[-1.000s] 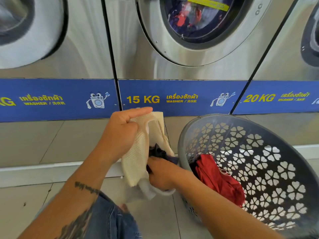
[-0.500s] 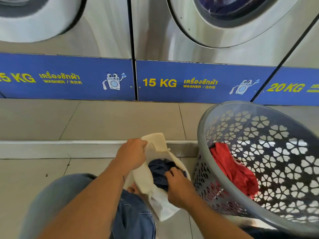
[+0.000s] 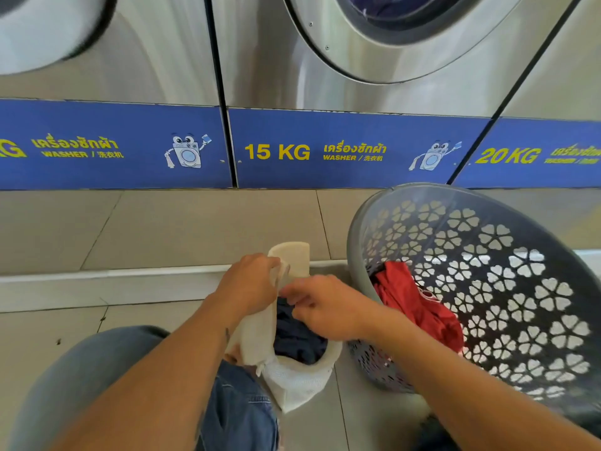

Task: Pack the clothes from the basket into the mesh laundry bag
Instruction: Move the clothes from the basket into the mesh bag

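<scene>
A cream mesh laundry bag [image 3: 292, 382] sits low in the middle, against my knee, its mouth open upward. A dark navy garment [image 3: 297, 336] lies inside it. My left hand [image 3: 248, 283] grips the bag's upper left rim and holds a flap upright. My right hand [image 3: 322, 305] is over the bag's mouth, fingertips pinching the rim beside the left hand. To the right stands a grey plastic basket [image 3: 507, 255] with flower-shaped holes, tilted toward me. A red garment [image 3: 413, 301] lies crumpled inside it.
Steel washing machines [image 3: 374, 76] with blue labelled panels [image 3: 325, 151] fill the wall ahead, above a tiled plinth [image 3: 195, 229]. My jeans-clad knee [image 3: 107, 369] is at the lower left. Grey floor tiles [image 3: 39, 340] spread to the left.
The bag came down from chest height to my knee. My right hand pushed the navy garment in, then drew out and moved up to the bag's rim.
</scene>
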Tool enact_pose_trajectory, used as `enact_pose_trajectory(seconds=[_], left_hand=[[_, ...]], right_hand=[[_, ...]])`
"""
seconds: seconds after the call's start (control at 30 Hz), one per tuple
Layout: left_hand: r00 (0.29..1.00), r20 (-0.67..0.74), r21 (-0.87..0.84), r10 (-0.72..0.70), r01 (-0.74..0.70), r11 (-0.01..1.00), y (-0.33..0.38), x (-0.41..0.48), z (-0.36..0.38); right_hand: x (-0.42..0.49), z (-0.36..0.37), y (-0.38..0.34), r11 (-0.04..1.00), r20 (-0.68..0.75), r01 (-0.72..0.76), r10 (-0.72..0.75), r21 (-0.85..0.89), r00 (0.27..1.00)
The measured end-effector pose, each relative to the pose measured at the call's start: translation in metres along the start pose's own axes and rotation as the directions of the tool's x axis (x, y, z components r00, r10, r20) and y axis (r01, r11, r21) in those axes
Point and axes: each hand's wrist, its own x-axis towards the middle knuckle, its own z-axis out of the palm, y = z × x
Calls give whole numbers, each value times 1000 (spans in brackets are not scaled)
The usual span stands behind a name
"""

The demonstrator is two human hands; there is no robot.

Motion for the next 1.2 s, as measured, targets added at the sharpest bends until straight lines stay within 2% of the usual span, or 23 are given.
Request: enact_pose_trajectory(seconds=[0.1, 0.17, 0.23, 0.3, 0.37, 0.43, 0.5, 0.6, 0.67, 0.77, 0.9, 0.97, 1.1, 1.2], left_hand=[[1000, 5, -9, 19, -19, 1000, 1, 0, 2], [1000, 6, -1, 10, -10, 1000, 3, 2, 3], [1000, 5, 12, 3, -3, 1000, 4, 4, 5], [1000, 2, 13, 6, -6, 1000, 7, 8, 8], [1000, 8, 10, 4, -4, 1000, 12, 12, 11], [1000, 28, 35, -7, 6, 999, 17, 18, 13], [998, 60, 68, -12, 8, 998, 23, 23, 16], [993, 115, 101, -21, 10, 995, 30, 34, 21], [989, 148, 123, -27, 9, 992, 35, 41, 24], [979, 201, 125, -31, 6, 992, 41, 51, 28], [970, 241, 112, -35, 8, 994, 47, 60, 29], [969, 243, 110, -32, 5, 994, 46, 63, 29], [970, 240, 103, -44, 20, 994, 43, 64, 29], [970, 237, 101, -51, 28, 995, 40, 63, 27]], right_hand=[[-29, -50, -20, 985, -112, 92, -76, 145, 991], [-41, -77, -14, 979, -245, 117, -74, 167, 967], [-42, -100, 9, 975, -386, 99, -14, 201, 922], [-32, -112, 48, 973, -459, 17, 93, 230, 883], [-19, -113, 91, 975, -415, -167, 212, 144, 885], [-11, -103, 127, 933, -241, -359, 353, 19, 904], [-6, -89, 151, 876, -99, -450, 440, -174, 893], [9, -66, 187, 782, -15, -467, 507, -413, 862], [24, -52, 211, 730, 29, -476, 559, -491, 828], [43, -33, 241, 685, 80, -490, 621, -540, 780], [51, -10, 276, 649, 133, -557, 704, -518, 697], [49, 2, 291, 670, 120, -560, 687, -488, 717], [37, 11, 302, 711, 23, -438, 538, -550, 843], [34, 3, 302, 747, 9, -434, 507, -503, 862]])
